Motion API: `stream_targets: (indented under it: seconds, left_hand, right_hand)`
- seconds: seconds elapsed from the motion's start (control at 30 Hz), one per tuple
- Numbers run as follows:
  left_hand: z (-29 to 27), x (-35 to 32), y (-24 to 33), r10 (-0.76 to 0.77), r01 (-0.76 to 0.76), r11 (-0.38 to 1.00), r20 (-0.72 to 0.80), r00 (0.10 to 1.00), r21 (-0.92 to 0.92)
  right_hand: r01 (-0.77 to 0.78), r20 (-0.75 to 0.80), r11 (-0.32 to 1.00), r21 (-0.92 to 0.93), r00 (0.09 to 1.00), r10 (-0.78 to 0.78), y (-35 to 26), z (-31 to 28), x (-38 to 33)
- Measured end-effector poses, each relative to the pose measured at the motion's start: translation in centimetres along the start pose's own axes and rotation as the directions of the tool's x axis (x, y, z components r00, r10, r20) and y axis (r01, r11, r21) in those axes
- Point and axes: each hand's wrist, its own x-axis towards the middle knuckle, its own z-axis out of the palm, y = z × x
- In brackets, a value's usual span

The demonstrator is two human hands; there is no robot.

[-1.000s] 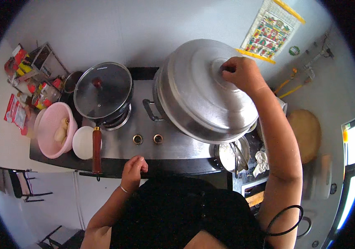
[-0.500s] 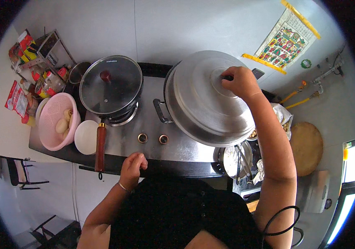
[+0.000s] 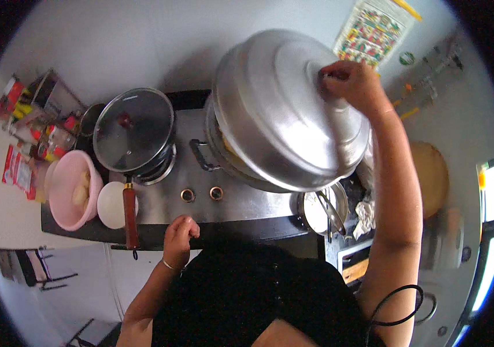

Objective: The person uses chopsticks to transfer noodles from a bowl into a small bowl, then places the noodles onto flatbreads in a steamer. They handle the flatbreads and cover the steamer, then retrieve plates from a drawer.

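Note:
My right hand (image 3: 354,84) grips the knob of a large domed metal lid (image 3: 270,110). The lid is raised and tilted over a big steamer pot (image 3: 215,153), whose left rim and black side handle show below it. Something yellowish shows in the gap, too covered to name. My left hand (image 3: 180,240) is loosely curled in front of the counter edge, with nothing visible in it. Nearest to it are the two stove knobs (image 3: 202,194) and the wooden handle (image 3: 131,214) of a pan with a glass lid (image 3: 134,130).
Left of the stove stand a pink basket (image 3: 73,199) with pale round vegetables, a white bowl (image 3: 115,203) and a rack of seasonings (image 3: 53,101). At right are a small pan (image 3: 313,217) with tongs across it, a crumpled cloth (image 3: 365,217) and a round wooden board (image 3: 430,179).
My right hand has lifted the metal lid off the pot's left rim and tipped it to the right, opening a gap. My left hand stays curled in nearly the same place.

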Motion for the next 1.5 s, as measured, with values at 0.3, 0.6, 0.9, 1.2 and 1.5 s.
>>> stream_targets:
  seconds: [0.3,0.6,0.9,1.2,1.5]
  left_hand:
    - [2.8,0.8,-0.8,-0.017,0.020,1.000,0.148,0.989,-0.019]
    - [7.5,1.1,-0.9,-0.029,0.055,0.996,0.316,0.948,-0.074]
    - [13.4,0.2,-2.1,-0.078,0.069,0.997,0.483,0.872,0.038]
    - [17.6,-1.4,-3.2,-0.143,0.104,0.989,0.548,0.824,0.103]
    - [17.7,-3.2,-3.6,-0.089,0.059,0.995,0.456,0.885,0.080]
  right_hand:
    - [-0.166,-0.350,0.969,0.185,0.910,0.223,3.2,-14.9,-15.1]
    - [-0.592,-0.510,0.792,0.149,0.640,0.574,8.1,-14.6,-36.6]
    - [-0.881,-0.517,0.472,-0.017,0.412,0.750,13.9,-6.7,-50.7]
    - [-0.901,-0.491,0.423,-0.101,0.415,0.766,20.7,-1.5,-50.3]
    - [-0.838,-0.486,0.529,-0.133,0.520,0.702,27.6,1.2,-46.1]
